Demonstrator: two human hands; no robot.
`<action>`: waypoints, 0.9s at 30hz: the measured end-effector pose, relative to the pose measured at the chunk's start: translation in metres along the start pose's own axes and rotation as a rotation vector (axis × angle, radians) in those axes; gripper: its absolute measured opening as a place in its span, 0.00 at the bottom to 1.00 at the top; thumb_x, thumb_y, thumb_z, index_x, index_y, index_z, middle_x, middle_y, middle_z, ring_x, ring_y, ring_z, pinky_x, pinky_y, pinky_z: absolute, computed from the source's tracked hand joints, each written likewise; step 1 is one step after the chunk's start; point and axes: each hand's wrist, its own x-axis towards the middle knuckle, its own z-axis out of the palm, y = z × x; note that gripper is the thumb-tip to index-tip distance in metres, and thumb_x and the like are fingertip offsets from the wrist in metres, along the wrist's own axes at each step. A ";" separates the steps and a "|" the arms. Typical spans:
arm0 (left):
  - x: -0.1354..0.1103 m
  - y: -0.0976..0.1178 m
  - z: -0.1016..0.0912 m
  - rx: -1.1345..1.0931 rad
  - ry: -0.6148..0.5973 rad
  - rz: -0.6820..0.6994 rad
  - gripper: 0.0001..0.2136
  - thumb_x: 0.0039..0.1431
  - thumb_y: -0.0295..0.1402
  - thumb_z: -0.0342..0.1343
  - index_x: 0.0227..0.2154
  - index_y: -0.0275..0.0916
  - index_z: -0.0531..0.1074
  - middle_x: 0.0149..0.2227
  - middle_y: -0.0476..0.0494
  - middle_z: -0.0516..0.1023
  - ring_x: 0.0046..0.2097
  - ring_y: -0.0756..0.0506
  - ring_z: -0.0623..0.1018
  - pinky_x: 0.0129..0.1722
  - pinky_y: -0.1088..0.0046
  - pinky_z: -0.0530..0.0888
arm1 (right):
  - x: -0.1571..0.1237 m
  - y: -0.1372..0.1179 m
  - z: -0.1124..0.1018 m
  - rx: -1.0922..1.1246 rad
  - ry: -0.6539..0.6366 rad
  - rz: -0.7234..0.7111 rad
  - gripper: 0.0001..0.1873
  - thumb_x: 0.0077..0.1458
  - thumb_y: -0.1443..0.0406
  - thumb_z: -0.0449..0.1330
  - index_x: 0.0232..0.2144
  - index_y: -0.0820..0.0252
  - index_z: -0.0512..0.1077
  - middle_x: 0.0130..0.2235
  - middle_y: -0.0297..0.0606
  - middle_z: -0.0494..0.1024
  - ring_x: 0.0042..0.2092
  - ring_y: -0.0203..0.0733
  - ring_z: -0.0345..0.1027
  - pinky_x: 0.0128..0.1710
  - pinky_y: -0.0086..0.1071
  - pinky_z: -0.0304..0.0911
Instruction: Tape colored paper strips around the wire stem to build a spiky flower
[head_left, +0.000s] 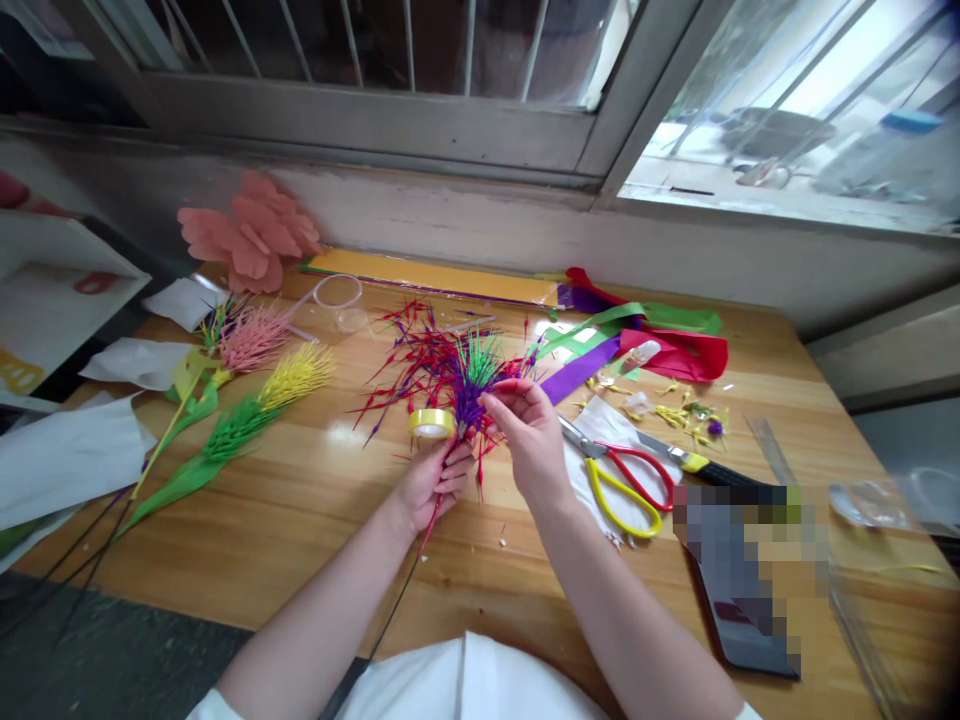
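Note:
My left hand (433,480) is closed around the base of a spiky paper flower (469,372) of purple, green and red fringe on a thin dark wire stem. A small roll of yellow tape (431,423) sits over that hand's thumb side. My right hand (529,430) pinches the fringe just below the flower head, fingers pressed together. Loose red and purple paper spikes (405,365) lie on the wooden table (315,520) behind the flower.
Finished pink, yellow and green spiky flowers (255,390) lie at left, with a large pink paper flower (251,235) behind. Red-and-yellow scissors (626,480), a utility knife (701,463), coloured paper strips (637,335), a ruler (772,450) and white paper sheets (67,450) surround the work spot.

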 end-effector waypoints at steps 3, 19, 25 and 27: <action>0.001 0.000 0.001 0.004 0.000 0.005 0.09 0.61 0.30 0.46 0.27 0.33 0.65 0.19 0.57 0.51 0.14 0.60 0.53 0.08 0.91 0.51 | -0.001 0.009 0.011 -0.005 0.039 -0.040 0.14 0.41 0.62 0.65 0.30 0.57 0.66 0.28 0.30 0.72 0.30 0.34 0.66 0.21 0.24 0.61; 0.000 -0.003 0.003 0.088 0.064 0.092 0.09 0.52 0.30 0.57 0.24 0.35 0.62 0.18 0.59 0.49 0.15 0.59 0.51 0.07 0.91 0.50 | -0.005 0.021 0.022 -0.164 0.108 -0.200 0.09 0.47 0.62 0.61 0.30 0.57 0.64 0.30 0.32 0.71 0.32 0.35 0.66 0.33 0.29 0.63; 0.000 -0.006 0.004 0.152 0.091 0.164 0.14 0.45 0.31 0.62 0.22 0.36 0.60 0.17 0.60 0.49 0.15 0.60 0.49 0.07 0.90 0.49 | -0.012 0.019 0.017 -0.213 0.021 -0.225 0.09 0.48 0.64 0.60 0.34 0.56 0.65 0.32 0.34 0.73 0.35 0.37 0.68 0.33 0.31 0.64; 0.000 -0.007 0.005 0.164 0.091 0.175 0.15 0.42 0.32 0.64 0.22 0.37 0.59 0.17 0.60 0.49 0.15 0.60 0.49 0.07 0.91 0.49 | -0.015 0.018 0.013 -0.266 -0.054 -0.237 0.11 0.48 0.66 0.60 0.36 0.55 0.65 0.34 0.34 0.73 0.35 0.38 0.69 0.33 0.31 0.64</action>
